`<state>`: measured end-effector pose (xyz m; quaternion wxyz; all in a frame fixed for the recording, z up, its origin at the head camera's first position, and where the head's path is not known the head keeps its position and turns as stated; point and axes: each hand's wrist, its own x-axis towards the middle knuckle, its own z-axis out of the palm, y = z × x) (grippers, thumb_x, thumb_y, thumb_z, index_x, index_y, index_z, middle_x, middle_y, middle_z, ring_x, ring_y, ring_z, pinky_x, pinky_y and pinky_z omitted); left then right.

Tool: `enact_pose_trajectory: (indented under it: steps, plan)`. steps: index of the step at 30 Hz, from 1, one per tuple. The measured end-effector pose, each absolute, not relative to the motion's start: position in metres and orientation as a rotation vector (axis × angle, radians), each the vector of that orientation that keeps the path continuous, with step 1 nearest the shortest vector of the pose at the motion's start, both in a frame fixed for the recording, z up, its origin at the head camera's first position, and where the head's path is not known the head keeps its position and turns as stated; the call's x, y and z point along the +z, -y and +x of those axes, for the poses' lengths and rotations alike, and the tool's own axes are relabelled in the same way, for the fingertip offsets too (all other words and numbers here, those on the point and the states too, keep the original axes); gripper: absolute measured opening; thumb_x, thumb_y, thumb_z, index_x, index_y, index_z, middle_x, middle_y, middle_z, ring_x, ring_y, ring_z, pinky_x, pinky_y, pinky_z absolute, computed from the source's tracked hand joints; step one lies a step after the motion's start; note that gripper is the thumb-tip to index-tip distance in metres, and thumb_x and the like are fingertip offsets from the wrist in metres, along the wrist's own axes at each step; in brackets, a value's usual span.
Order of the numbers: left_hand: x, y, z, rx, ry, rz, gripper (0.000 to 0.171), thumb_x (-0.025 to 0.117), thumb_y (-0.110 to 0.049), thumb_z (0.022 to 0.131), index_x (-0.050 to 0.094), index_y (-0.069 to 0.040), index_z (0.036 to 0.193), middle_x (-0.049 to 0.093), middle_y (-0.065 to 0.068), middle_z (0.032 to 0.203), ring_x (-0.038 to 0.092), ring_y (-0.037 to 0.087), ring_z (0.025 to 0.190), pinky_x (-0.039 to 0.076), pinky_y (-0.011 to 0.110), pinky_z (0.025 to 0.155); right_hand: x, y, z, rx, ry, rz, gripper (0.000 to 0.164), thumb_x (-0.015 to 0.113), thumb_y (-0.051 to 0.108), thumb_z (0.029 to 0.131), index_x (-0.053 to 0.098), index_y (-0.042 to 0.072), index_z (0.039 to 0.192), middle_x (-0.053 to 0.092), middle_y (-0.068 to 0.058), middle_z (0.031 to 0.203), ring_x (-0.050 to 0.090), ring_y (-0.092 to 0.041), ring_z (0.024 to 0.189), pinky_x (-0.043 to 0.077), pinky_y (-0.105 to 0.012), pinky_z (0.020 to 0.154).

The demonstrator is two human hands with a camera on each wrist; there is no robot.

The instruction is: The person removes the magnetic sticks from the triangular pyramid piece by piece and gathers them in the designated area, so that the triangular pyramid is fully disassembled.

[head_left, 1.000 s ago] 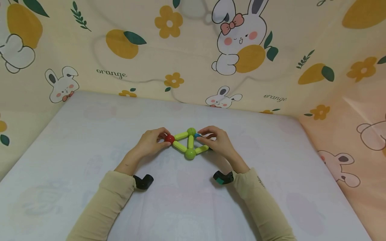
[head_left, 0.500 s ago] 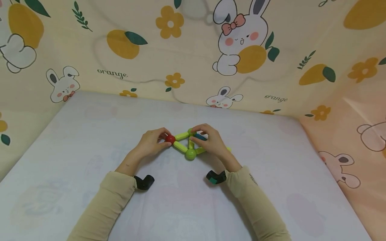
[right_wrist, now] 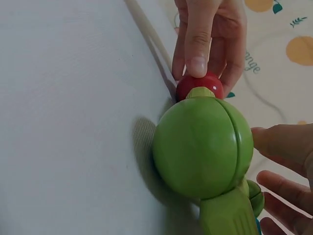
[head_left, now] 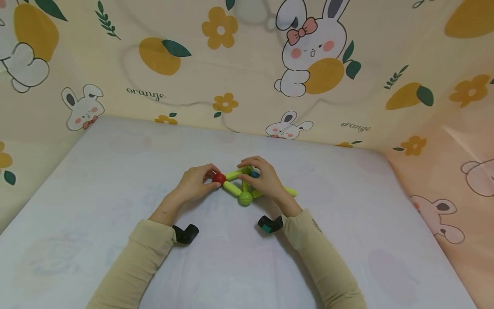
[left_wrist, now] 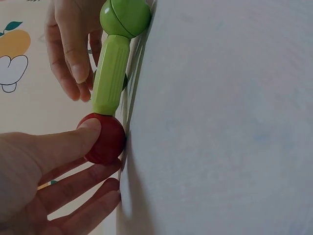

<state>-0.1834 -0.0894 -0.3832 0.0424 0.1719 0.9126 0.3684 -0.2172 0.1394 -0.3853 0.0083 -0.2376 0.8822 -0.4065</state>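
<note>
My left hand (head_left: 194,182) pinches a red ball (head_left: 219,178) between thumb and fingers, at the left corner of a ball-and-rod frame. From that ball, light-green rods (head_left: 232,188) run to a near green ball (head_left: 245,198) and a far green ball (head_left: 247,170). Above the far ball, my right hand (head_left: 264,177) reaches in with thumb and fingers apart, fingertips right at the ball. A blue rod (head_left: 255,174) shows under its palm, mostly hidden. In the right wrist view, the near green ball (right_wrist: 203,147) fills the middle, with the right thumb behind it.
A light-green rod end (head_left: 290,192) sticks out to the right beneath the right wrist. The frame lies on a pale cloth-covered table (head_left: 227,266). Printed cloth (head_left: 185,64) rises behind the table and along its sides. Both wrists carry black devices (head_left: 187,234).
My right hand has moved left along the blue rod to the far green ball, uncovering the rod end on the right. The left hand keeps its hold on the red ball.
</note>
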Motion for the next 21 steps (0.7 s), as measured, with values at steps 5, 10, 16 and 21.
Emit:
enact_pose_trajectory:
  steps: [5,10,16,21]
  plan:
    - [-0.385,0.088,-0.184,1.124,-2.802,0.529,0.029,0.068,-0.016,0.089,0.06,-0.004,0.114,0.069,0.016,0.105,0.062,0.033,0.105,0.048,0.045,0.093,-0.387,-0.137,-0.221,-1.223,-2.745,-0.792,0.029,0.072,0.015,0.086,0.068,0.006,0.112,0.061,-0.012,0.123,0.052,-0.028,0.12,0.038,-0.047,0.105]
    - [-0.386,0.088,-0.184,1.124,-2.799,0.529,0.029,0.068,-0.016,0.089,0.06,-0.004,0.114,0.069,0.016,0.105,0.062,0.033,0.105,0.048,0.045,0.094,-0.39,-0.136,-0.224,-1.168,-2.732,-0.821,0.029,0.073,0.014,0.085,0.069,0.005,0.112,0.064,-0.012,0.119,0.053,-0.029,0.115,0.039,-0.048,0.101]
    - [-0.386,0.088,-0.184,1.112,-2.805,0.546,0.03,0.067,-0.016,0.09,0.06,-0.004,0.116,0.069,0.016,0.108,0.062,0.032,0.105,0.048,0.044,0.093,-0.393,-0.134,-0.228,-1.123,-2.719,-0.887,0.026,0.073,0.011,0.084,0.071,0.005,0.11,0.068,-0.01,0.111,0.055,-0.027,0.11,0.04,-0.046,0.099]
    - [-0.385,0.089,-0.185,1.115,-2.801,0.549,0.031,0.067,-0.016,0.089,0.061,-0.003,0.117,0.068,0.017,0.11,0.062,0.032,0.105,0.049,0.043,0.093,-0.393,-0.131,-0.229,-1.107,-2.737,-0.91,0.024,0.073,0.01,0.084,0.072,0.006,0.108,0.07,-0.009,0.107,0.055,-0.027,0.107,0.04,-0.045,0.097]
